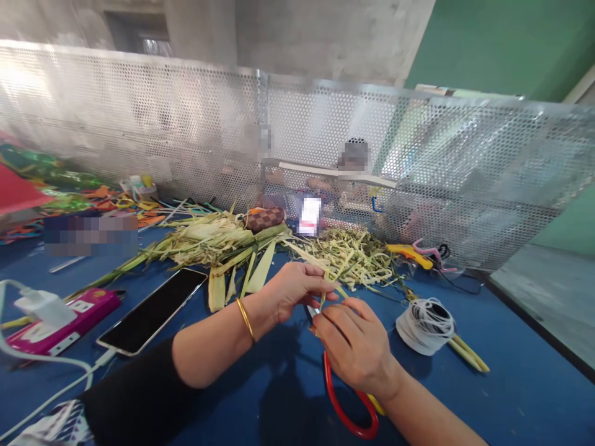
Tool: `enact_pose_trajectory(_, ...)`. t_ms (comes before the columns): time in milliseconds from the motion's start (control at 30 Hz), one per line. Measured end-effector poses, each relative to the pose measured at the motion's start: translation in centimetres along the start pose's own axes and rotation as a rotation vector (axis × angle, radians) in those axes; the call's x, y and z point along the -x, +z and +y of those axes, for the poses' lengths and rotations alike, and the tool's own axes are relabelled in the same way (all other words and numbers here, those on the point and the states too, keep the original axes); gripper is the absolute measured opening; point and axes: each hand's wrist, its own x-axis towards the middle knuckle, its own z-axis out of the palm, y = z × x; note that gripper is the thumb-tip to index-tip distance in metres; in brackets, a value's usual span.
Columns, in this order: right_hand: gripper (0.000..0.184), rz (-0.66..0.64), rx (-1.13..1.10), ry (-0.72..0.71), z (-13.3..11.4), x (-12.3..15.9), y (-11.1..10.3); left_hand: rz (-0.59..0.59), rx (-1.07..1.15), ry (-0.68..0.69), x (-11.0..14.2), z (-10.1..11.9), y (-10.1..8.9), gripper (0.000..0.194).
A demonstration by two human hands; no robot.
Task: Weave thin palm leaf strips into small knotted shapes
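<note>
My left hand (297,288) and my right hand (356,341) meet above the blue table, both with fingers pinched together. Between them runs a thin pale green strip of plant leaf (341,288), its ends partly hidden by my fingers. Beneath my right hand lies a pair of scissors with red handles (331,390); the blades mostly disappear under the hand. Just beyond the hands is a heap of shredded pale green strips (356,254). Left of that heap lies a pile of long husk-like leaves (204,244).
A black-screened phone (153,313) lies left, cabled near a magenta power strip (83,313). To the right stands a spool of white cord (425,328). A yellow-handled tool (411,254) lies farther back. A perforated metal panel (195,130) borders the table; a person sits behind it.
</note>
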Motion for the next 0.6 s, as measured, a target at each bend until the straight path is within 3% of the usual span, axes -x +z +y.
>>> enact_pose_trajectory(167, 0.011, -0.003, -0.002, -0.087, -0.4, 0.1, -0.1, 0.113, -0.002, 0.041, 0.0, -0.1, 0.2, 0.012)
enact_pose_trajectory(400, 0.013, 0.054, -0.059, -0.172, -1.1, 0.0, -0.1, 0.135, 0.059, 0.05, -0.1, -0.7, 0.8, 0.006)
enact_pose_trajectory(500, 0.015, 0.009, -0.087, -0.219, -0.5, -0.3, -0.6, 0.146, 0.095, 0.058, -0.1, -0.8, 0.7, 0.01)
enact_pose_trajectory(600, 0.02, 0.051, -0.026, -0.057, 1.1, -0.5, -1.4, 0.126, 0.119, 0.096, -0.1, -0.6, 0.5, 0.013)
